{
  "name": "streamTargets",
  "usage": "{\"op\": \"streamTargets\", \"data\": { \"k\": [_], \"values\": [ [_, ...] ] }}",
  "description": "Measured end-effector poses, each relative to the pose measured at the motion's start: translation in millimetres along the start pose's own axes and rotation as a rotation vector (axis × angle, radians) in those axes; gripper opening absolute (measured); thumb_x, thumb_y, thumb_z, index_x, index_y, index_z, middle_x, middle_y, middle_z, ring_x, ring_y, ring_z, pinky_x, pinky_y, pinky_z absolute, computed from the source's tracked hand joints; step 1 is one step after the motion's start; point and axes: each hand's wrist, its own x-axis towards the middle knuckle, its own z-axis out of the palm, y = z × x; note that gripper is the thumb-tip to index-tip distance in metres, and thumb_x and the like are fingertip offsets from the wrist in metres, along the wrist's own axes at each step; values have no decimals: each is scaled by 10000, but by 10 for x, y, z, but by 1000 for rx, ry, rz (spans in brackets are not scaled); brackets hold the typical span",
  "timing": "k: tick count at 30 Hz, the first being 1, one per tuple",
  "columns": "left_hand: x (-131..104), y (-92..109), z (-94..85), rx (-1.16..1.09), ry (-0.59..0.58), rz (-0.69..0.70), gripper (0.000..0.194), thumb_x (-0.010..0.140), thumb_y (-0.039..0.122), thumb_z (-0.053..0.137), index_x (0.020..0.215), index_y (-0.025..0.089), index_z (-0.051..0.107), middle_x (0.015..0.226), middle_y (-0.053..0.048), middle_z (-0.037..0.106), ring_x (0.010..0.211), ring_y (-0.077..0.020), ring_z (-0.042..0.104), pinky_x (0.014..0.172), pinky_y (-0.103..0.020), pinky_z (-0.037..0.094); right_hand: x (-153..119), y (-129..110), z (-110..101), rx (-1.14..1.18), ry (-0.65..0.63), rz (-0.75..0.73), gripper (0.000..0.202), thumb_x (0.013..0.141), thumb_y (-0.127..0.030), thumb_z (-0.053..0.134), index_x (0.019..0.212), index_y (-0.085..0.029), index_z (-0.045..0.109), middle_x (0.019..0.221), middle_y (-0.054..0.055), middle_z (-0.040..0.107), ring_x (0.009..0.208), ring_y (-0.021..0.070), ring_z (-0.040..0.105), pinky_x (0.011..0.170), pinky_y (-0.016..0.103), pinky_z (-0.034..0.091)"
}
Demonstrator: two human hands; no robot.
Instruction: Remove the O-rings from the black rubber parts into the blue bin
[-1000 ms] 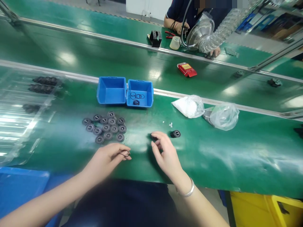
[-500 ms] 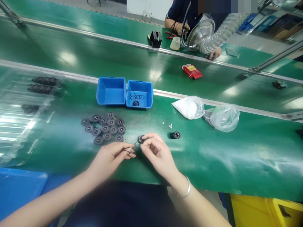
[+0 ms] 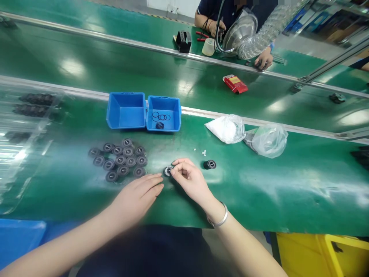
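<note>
A small black cylindrical part (image 3: 167,171) with a pale ring on its top face stands on the green bench. My right hand (image 3: 191,181) is closed at its right side, thumb and fingertips pinching near its edge. Just left of the part lies my left hand (image 3: 140,194), palm down with fingers pressed together; whatever it may hold is hidden beneath. Several similar black parts (image 3: 119,160) sit grouped left of my hands. Another black part (image 3: 209,164) is to the right, with small white bits (image 3: 204,153) behind it.
Two blue bins (image 3: 127,123) stand behind the parts; the right bin holds black O-rings (image 3: 160,125). Plastic bags (image 3: 225,129) lie back right. Clear trays (image 3: 25,154) are at left. Beyond the metal rail, a co-worker's hand (image 3: 263,59) rests near a clear duct (image 3: 259,42).
My left hand has turned palm down, and the black O-ring seen in its fingers is now out of sight. My right fingers have shifted on the part, exposing more of its top.
</note>
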Motion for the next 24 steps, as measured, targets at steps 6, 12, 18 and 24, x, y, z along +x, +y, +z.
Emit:
{"op": "streamTargets", "data": {
  "k": [6, 12, 18, 24],
  "values": [
    [44, -27, 55, 89, -88, 150, 277, 914, -1, 479, 1145, 49, 623, 1288, -220, 635, 1314, -313, 515, 1071, -499, 486, 14, 16, 9, 16, -4, 2, 197, 884, -312, 623, 736, -184, 597, 1078, 70, 580, 610, 85, 545, 537, 257, 476],
    [46, -73, 64, 146, -161, 203, 340, 927, 7, 406, 1191, 36, 618, 1303, -206, 631, 1329, -307, 497, 1064, -496, 486, 25, 65, 46, 334, -101, 144, 268, 878, -436, 637, 962, -204, 534, 947, 40, 646, 538, 100, 629, 353, 175, 434],
    [78, -74, 12, 145, -194, 235, 361, 926, 29, 378, 1151, 67, 659, 1254, -147, 679, 1240, -256, 586, 1071, -434, 481, 197, 14, 7, 407, -275, 344, 310, 796, -408, 711, 911, -167, 554, 599, -21, 618, 473, 143, 647, 295, 144, 428],
    [-61, -161, 124, 204, -63, 267, 453, 945, 137, 414, 1352, 265, 569, 1298, -22, 669, 1230, -188, 598, 1053, -289, 498, 293, -51, -28, 412, -324, 463, 223, 698, -264, 750, 806, -133, 605, 585, -4, 643, 387, 111, 603, 325, 138, 410]
  ]
}}
